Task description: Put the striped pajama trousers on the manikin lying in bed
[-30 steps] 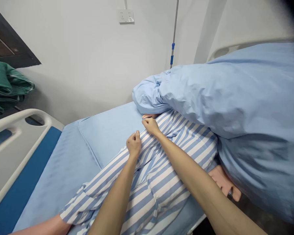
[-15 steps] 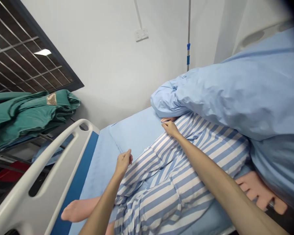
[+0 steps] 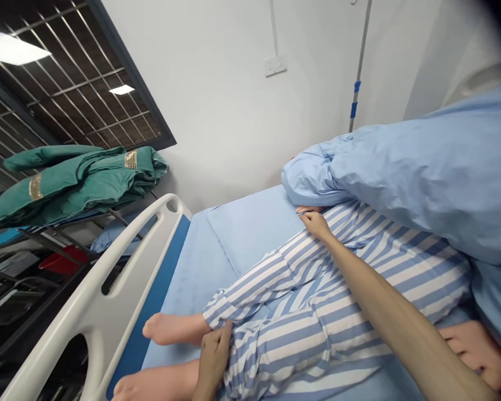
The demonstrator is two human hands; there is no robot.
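Note:
A manikin in blue-and-white striped trousers (image 3: 288, 340) lies on the bed with both bare feet showing, the far foot (image 3: 173, 327) and the near foot (image 3: 156, 384). My left hand (image 3: 215, 351) is closed at the lower end of the near trouser leg, fingers on the cloth. My right hand (image 3: 316, 224) is closed by the far edge of the trousers, beside the manikin's far hand (image 3: 309, 210); whatever is in its fingers is hidden. A blue quilt (image 3: 392, 167) covers the manikin's upper body. The manikin's near hand (image 3: 480, 351) lies partly behind my right forearm.
A white bed end board (image 3: 137, 262) stands at the left, beyond the feet. Blue sheet (image 3: 242, 234) covers the mattress. Folded green cloth items (image 3: 83, 178) lie on a rack beneath a barred window (image 3: 87, 72). A metal pole (image 3: 361, 61) stands behind the bed by the wall.
My left hand has come down from the far trouser leg to the near leg's cuff. My right hand stays by the manikin's far hand. The view has shifted left, showing both feet more.

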